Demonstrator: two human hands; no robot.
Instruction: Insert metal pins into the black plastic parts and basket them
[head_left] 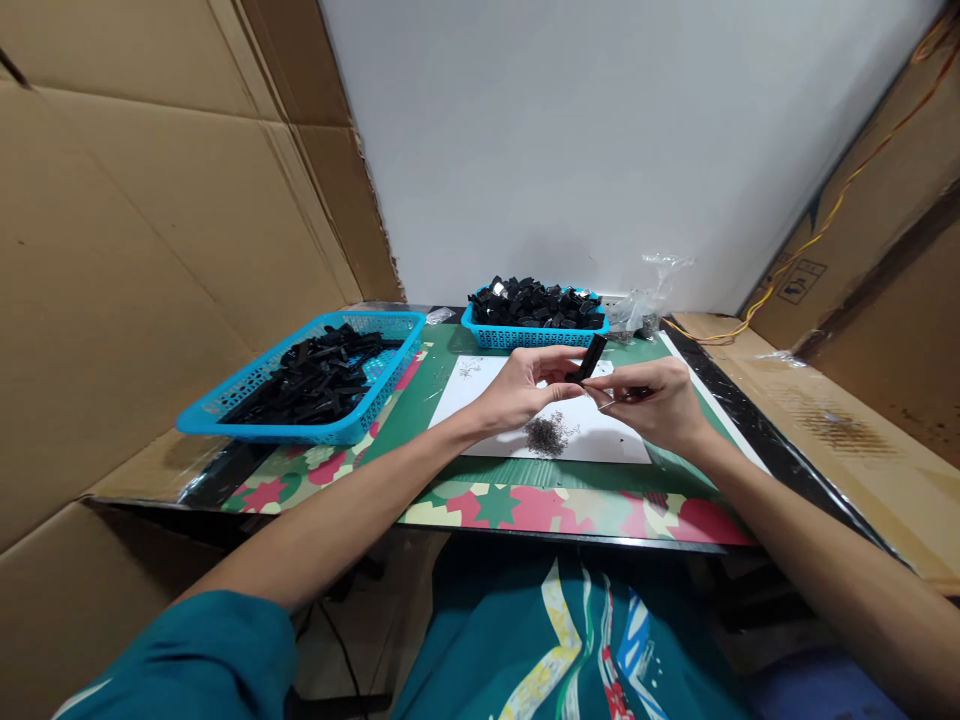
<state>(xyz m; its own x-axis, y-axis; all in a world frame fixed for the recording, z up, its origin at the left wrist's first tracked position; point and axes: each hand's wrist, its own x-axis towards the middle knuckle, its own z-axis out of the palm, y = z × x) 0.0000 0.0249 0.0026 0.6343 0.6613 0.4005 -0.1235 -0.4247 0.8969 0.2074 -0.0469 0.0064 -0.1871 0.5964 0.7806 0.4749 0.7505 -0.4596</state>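
Above a white sheet (480, 435), my left hand (525, 385) is closed around a black plastic piece (593, 357) that sticks up at a tilt. My right hand (652, 395) touches the lower end of that piece with its fingertips. Its fingers are closed on a thin metal tool (606, 404), partly hidden by the fingers. Under the hands, a pile of tiny dark metal parts (547, 435) lies on the sheet, and a smaller scatter of them (469, 369) is at its upper left.
On the left stands a blue basket (345, 432) of long black pieces. Behind the hands is a smaller blue basket (499, 337) heaped with black pieces. A clear plastic bag (641, 310) lies beside it. Cardboard walls (172, 190) flank the table.
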